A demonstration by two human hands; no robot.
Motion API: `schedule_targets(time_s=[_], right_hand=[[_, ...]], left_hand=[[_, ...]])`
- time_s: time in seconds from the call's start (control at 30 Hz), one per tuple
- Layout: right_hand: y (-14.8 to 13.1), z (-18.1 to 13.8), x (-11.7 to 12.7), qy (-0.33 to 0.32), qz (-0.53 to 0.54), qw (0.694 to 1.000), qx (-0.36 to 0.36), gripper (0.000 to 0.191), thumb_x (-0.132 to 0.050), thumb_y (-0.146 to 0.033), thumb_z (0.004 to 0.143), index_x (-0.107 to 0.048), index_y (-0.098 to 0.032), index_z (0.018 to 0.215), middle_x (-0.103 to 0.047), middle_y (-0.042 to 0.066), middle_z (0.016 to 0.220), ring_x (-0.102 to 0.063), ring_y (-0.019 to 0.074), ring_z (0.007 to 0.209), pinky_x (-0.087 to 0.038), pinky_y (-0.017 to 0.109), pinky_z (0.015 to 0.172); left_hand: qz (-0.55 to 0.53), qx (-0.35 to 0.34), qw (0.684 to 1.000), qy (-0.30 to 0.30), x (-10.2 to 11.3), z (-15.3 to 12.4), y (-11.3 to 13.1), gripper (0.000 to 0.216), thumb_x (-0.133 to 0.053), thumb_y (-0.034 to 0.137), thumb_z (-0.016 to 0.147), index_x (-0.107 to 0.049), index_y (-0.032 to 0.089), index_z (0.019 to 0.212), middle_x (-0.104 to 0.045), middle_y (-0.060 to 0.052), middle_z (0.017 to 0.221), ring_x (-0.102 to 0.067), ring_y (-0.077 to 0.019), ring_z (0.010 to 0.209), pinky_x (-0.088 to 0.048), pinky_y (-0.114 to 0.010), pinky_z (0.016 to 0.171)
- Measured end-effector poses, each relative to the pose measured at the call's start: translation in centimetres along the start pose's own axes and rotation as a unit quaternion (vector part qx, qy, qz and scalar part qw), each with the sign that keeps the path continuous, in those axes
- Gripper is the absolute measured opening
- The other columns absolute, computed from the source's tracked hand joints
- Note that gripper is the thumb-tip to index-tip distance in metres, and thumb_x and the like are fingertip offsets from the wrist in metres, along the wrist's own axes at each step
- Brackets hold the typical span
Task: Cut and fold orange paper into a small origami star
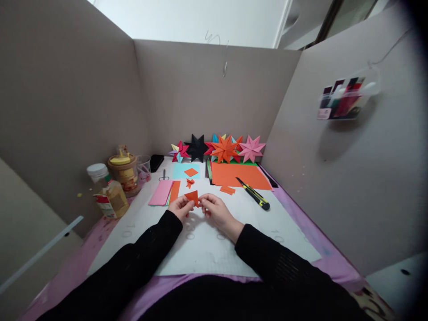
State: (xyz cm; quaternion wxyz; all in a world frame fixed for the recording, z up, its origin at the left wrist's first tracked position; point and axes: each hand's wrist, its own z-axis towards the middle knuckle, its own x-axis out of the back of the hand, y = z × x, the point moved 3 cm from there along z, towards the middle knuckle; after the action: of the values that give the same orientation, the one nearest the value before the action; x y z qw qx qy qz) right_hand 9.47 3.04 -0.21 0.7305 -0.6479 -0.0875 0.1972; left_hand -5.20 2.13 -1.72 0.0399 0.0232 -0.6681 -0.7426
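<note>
A small folded orange paper piece (193,196) is held just above the white work sheet (200,240), pinched from both sides. My left hand (180,206) grips its left edge with closed fingers. My right hand (216,209) pinches its right corner, fingers curled. Both arms wear black sleeves. Beyond the hands lie another small folded orange piece (190,182), an orange square (191,172) on a light blue sheet (186,171), and an orange scrap (228,190).
Finished paper stars (224,149) line the back wall. A large orange sheet (239,175) and a yellow-black utility knife (254,194) lie right of centre. Pink and orange papers (163,192) and scissors (163,174) lie left. Glue bottle (110,196) and jars (125,171) stand far left.
</note>
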Motion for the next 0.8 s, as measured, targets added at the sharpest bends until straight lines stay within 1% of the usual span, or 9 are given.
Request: schedule_targets(time_s=[0.07,0.13,0.23,0.33,0.43,0.57,0.8], right_hand=[[0.06,-0.06,-0.15,-0.025,0.036,0.999,-0.027,0.018,-0.057,-0.033,0.073,-0.057,-0.019,0.083,-0.053,-0.001,0.069,-0.044,0.0090,0.053,-0.030,0.019,0.044],[0.17,-0.14,-0.38,-0.063,0.040,0.996,-0.045,0.018,-0.062,-0.030,0.068,-0.057,-0.018,0.081,-0.053,-0.001,0.068,-0.044,0.0087,0.055,-0.030,0.019,0.046],[0.26,-0.20,-0.56,-0.095,0.038,0.994,-0.033,0.022,-0.068,-0.026,0.063,-0.054,-0.018,0.078,-0.053,-0.002,0.068,-0.043,0.0084,0.055,-0.032,0.019,0.049],[0.11,-0.16,-0.50,-0.087,0.024,0.996,0.012,0.023,-0.069,-0.026,0.062,-0.053,-0.018,0.077,-0.055,-0.001,0.072,-0.047,0.0103,0.062,-0.037,0.022,0.058],[-0.09,-0.18,-0.53,-0.080,-0.002,0.996,0.036,0.024,-0.069,-0.028,0.062,-0.054,-0.018,0.079,-0.056,0.000,0.076,-0.050,0.0127,0.069,-0.039,0.024,0.064],[-0.37,-0.32,-0.65,-0.082,-0.016,0.995,0.046,0.024,-0.068,-0.029,0.064,-0.054,-0.019,0.080,-0.056,0.001,0.078,-0.051,0.0139,0.072,-0.040,0.026,0.066],[-0.73,-0.54,-0.76,-0.080,-0.038,0.994,0.068,0.015,-0.065,-0.025,0.066,-0.054,-0.019,0.074,-0.053,0.001,0.078,-0.049,0.0139,0.072,-0.040,0.025,0.066]], left_hand=[[-0.021,-0.022,0.999,-0.015,-0.12,0.00,-0.02,0.033,-0.066,0.043,0.062,-0.055,0.014,0.071,-0.054,0.004,0.055,-0.041,-0.0049,0.042,-0.032,-0.018,0.039],[-0.035,-0.040,0.998,-0.027,-0.22,-0.05,0.06,0.033,-0.068,0.042,0.061,-0.057,0.014,0.075,-0.054,0.003,0.059,-0.042,-0.0050,0.045,-0.033,-0.018,0.041],[-0.042,-0.041,0.998,-0.038,-0.32,-0.13,0.19,0.033,-0.069,0.041,0.060,-0.057,0.014,0.075,-0.055,0.003,0.061,-0.041,-0.0049,0.045,-0.032,-0.018,0.042],[-0.046,-0.031,0.998,-0.044,-0.41,-0.18,0.27,0.035,-0.069,0.043,0.058,-0.056,0.014,0.074,-0.053,0.004,0.058,-0.039,-0.0046,0.044,-0.031,-0.019,0.041],[-0.043,-0.025,0.998,-0.041,-0.48,-0.22,0.37,0.037,-0.070,0.045,0.057,-0.054,0.015,0.072,-0.051,0.004,0.057,-0.039,-0.0047,0.043,-0.032,-0.019,0.042],[-0.040,-0.026,0.998,-0.047,-0.57,-0.30,0.69,0.036,-0.070,0.044,0.056,-0.052,0.015,0.069,-0.051,0.004,0.056,-0.039,-0.0046,0.042,-0.032,-0.020,0.042],[-0.061,-0.029,0.996,-0.062,-0.46,-0.20,0.57,0.033,-0.071,0.041,0.057,-0.052,0.016,0.067,-0.050,0.005,0.057,-0.038,-0.0047,0.043,-0.033,-0.020,0.042]])
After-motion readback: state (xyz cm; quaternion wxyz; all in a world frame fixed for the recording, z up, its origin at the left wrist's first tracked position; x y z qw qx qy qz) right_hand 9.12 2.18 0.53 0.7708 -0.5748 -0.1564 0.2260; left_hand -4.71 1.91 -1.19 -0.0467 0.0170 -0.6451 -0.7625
